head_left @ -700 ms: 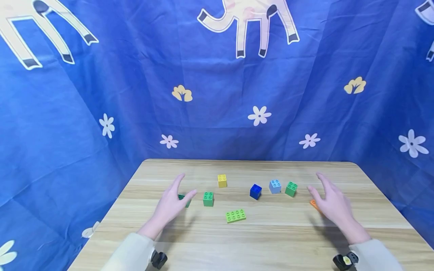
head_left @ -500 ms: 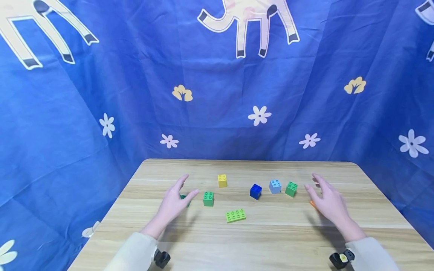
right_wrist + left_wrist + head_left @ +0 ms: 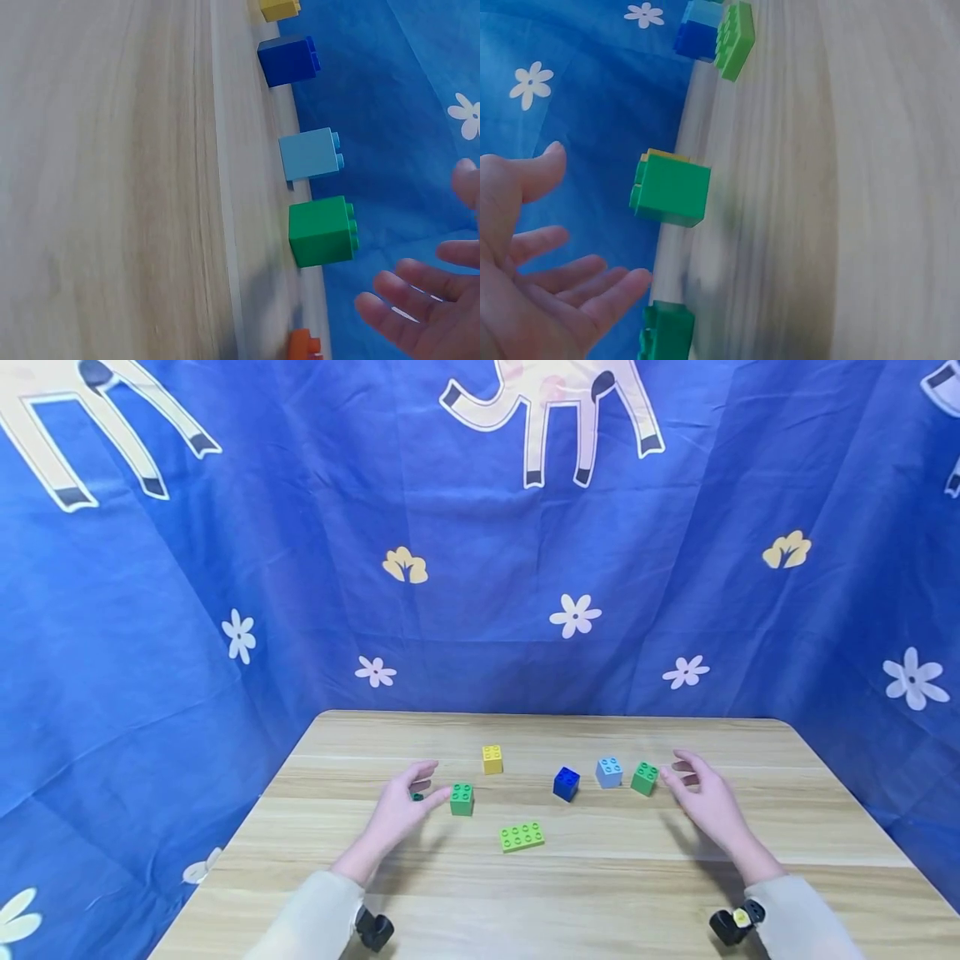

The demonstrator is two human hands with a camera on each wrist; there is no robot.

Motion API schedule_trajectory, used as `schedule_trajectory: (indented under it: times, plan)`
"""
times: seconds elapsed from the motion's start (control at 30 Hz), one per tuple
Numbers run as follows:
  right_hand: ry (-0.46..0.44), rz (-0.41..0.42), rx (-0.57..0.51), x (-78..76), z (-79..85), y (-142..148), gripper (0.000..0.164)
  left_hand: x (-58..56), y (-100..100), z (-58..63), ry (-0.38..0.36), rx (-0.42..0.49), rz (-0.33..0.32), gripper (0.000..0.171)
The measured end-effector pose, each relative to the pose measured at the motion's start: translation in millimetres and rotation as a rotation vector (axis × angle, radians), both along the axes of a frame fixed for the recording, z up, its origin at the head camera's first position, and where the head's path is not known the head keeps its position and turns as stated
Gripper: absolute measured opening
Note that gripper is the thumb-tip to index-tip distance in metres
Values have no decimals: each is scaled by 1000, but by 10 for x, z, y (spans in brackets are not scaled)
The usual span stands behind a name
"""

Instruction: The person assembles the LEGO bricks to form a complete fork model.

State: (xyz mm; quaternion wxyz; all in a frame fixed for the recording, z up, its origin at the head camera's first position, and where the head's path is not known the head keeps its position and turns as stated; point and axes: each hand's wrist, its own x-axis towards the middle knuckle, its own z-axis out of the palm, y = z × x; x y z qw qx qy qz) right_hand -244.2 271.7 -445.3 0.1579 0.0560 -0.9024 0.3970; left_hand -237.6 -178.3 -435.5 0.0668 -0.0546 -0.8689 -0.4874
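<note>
My left hand hovers over the table beside a green building brick, thumb and fingers apart and holding nothing. A darker green brick is mostly hidden behind that hand in the head view. On the other side, my right hand is also spread and holds nothing. Its thumb tip is close to a second green brick; whether they touch I cannot tell from the head view, but the right wrist view shows a gap. An orange brick lies below this hand, covered by it in the head view.
Between the hands lie a yellow brick, a dark blue brick, a light blue brick and a flat lime green brick. The wooden table ends at a blue patterned curtain.
Both hands have moved inward, the left one rightward to the green brick, the right one leftward to the other green brick. Their fingers have curved a little more. The bricks stay put.
</note>
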Motion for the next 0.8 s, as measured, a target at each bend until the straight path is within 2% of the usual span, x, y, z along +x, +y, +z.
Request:
schedule_trajectory:
  times: [0.3, 0.5, 0.6, 0.73, 0.8]
  plan:
    - [-118, 33, -143, -91, -103, -20, 63, 14, 81, -80, -85, 102, 13, 59]
    - [-229, 50, -267, -133, -145, -70, 65, -5, 94, -162, -128, 185, -4, 60]
    - [-271, 52, -288, -158, -168, -88, 70, -7, 103, -184, -142, 208, -15, 61]
    - [-303, 53, -313, -195, -209, -101, 70, -10, 121, -200, -145, 224, -25, 60]
    - [-310, 48, -318, -213, -228, -104, 70, 37, 158, -113, -152, 233, -31, 57]
